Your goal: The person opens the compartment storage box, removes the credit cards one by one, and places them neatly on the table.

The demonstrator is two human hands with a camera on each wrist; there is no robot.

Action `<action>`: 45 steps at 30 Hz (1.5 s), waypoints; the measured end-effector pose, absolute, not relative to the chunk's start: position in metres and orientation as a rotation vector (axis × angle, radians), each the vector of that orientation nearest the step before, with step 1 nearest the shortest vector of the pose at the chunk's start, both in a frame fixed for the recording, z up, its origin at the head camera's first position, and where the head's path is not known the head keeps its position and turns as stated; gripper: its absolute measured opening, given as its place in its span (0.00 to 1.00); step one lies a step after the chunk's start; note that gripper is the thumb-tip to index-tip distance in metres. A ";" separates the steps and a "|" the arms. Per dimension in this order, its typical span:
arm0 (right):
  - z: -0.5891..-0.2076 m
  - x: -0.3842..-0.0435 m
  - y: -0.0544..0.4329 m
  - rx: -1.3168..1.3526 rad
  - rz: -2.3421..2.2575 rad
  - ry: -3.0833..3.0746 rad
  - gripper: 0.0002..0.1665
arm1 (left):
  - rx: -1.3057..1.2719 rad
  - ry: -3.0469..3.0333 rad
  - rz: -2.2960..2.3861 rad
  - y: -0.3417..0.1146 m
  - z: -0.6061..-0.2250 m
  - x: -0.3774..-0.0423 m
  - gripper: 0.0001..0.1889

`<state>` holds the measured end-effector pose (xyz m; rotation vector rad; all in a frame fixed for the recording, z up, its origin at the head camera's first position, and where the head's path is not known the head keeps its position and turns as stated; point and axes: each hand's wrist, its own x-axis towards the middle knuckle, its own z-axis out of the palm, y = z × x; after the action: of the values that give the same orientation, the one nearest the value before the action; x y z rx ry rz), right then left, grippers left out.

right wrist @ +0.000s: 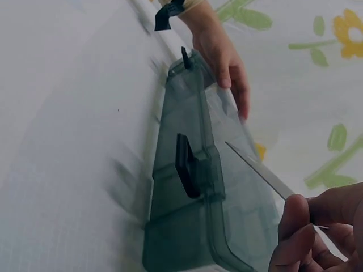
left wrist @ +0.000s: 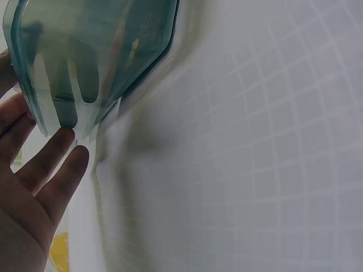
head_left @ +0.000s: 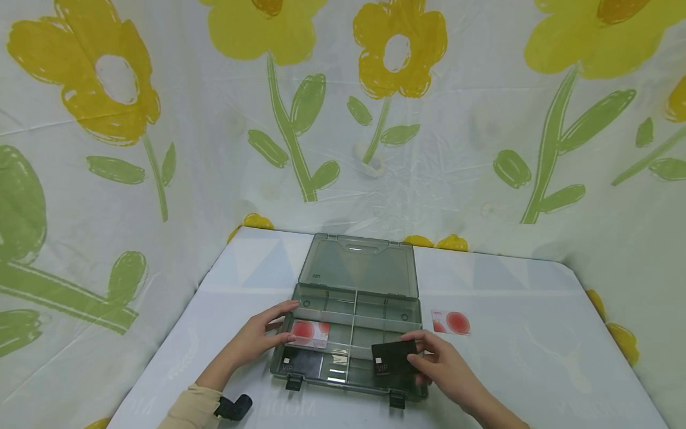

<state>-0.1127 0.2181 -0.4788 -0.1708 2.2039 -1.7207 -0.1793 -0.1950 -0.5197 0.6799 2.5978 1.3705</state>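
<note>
A dark translucent compartment box (head_left: 352,357) lies on the table with its lid (head_left: 359,268) folded back. My right hand (head_left: 436,360) pinches a black VIP card (head_left: 393,360) over the front right compartment. In the right wrist view, the card (right wrist: 261,173) is seen nearly edge-on between thumb and fingers. My left hand (head_left: 262,336) rests against the box's left side, its fingers mostly straight at the rim and wall. Inside, a red-and-white card (head_left: 309,333) lies in the middle left compartment, and another black VIP card (head_left: 301,362) in the front left one.
Another red-and-white card (head_left: 451,322) lies on the table right of the box. Two black latches (head_left: 396,399) stick out at the box's front edge. A black strap-like piece (head_left: 234,408) sits by my left sleeve. A flower-printed curtain (head_left: 455,149) encloses the table.
</note>
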 end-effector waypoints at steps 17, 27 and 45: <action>-0.471 -0.122 0.270 0.036 -1.704 2.317 0.30 | 0.669 2.608 1.357 -0.195 -0.520 -0.180 0.37; -0.478 -0.133 0.318 0.160 -1.634 2.365 0.32 | 0.675 2.596 1.358 -0.196 -0.519 -0.180 0.38; -0.508 -0.158 0.389 0.294 -1.494 2.505 0.37 | 0.669 2.611 1.349 -0.194 -0.520 -0.179 0.38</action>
<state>-0.1577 0.3886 -0.5081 0.2940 2.5051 -1.4942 -0.1793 -0.1939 -0.5199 0.6695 2.6115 1.3494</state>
